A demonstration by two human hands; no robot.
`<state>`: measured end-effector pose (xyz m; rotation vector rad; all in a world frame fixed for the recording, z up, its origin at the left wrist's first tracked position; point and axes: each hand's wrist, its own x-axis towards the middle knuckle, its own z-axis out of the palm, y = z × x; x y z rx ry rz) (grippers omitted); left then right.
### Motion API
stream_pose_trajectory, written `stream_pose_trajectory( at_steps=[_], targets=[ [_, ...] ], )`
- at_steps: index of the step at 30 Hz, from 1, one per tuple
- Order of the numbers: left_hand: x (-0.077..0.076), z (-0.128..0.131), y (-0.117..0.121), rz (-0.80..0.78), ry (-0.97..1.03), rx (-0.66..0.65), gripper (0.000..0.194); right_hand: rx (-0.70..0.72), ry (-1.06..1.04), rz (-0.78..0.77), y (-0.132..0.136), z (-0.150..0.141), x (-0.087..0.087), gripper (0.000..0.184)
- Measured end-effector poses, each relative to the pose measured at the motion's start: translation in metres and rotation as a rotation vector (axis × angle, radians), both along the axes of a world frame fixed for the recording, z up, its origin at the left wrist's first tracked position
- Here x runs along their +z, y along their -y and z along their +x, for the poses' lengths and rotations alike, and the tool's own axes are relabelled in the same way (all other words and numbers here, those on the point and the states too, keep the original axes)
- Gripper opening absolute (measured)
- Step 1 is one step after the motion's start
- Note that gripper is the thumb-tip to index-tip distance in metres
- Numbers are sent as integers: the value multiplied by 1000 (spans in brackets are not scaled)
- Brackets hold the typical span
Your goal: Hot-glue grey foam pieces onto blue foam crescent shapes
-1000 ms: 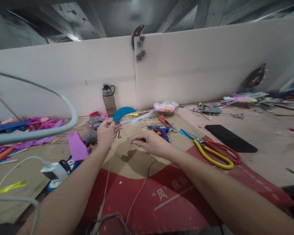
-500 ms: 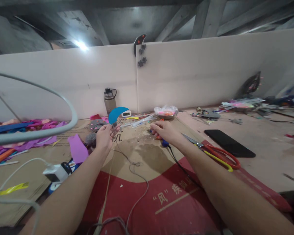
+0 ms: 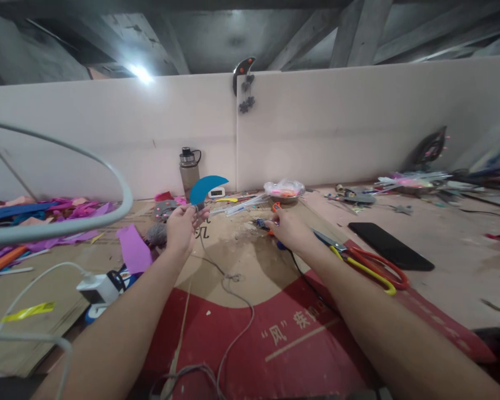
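My left hand [image 3: 182, 226] is closed on a blue crescent-shaped piece [image 3: 208, 188], pinching its lower end, where grey yarn is wrapped. From there the yarn [image 3: 233, 278] trails down across the cardboard, with a small tangle midway. My right hand [image 3: 289, 226] is closed around a blue-and-orange glue gun [image 3: 260, 223] low over the cardboard, its black cord running back under my forearm. The fingers hide most of its body. A grey yarn ball [image 3: 156, 234] sits left of my left hand. Scissors [image 3: 358, 261] with red and yellow handles lie beside my right forearm.
Clear sticks [image 3: 244, 205] and a bagged bowl [image 3: 285, 191] stand behind my hands. A bottle [image 3: 189, 172] is near the partition. A black phone [image 3: 389, 245] lies right; felt scraps [image 3: 58, 216] and a white charger [image 3: 98, 289] left. A pale curved tube [image 3: 120, 183] arches at upper left.
My right hand has shifted slightly right and nearer, and more of the glue gun's front shows. The blue crescent and my left hand have moved slightly up and right. The view has shifted a little.
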<state>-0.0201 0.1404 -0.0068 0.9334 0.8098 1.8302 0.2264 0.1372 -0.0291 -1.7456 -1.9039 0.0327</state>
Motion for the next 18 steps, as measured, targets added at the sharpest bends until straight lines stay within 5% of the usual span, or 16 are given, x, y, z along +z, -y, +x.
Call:
stream_pose_trajectory(
  at_steps=[4, 9, 14, 18],
  targets=[
    [11, 0, 3, 63, -22, 25, 11, 7, -6, -59, -2, 2, 4, 22],
    [18, -8, 1, 87, 43, 69, 10, 493, -202, -90, 33, -41, 12, 22],
    [20, -7, -1, 68, 66, 52, 8, 771, -142, -164, 72, -74, 8, 60],
    [24, -13, -7, 49, 128, 114, 3, 684, -101, -173, 76, -71, 6, 52]
  ],
)
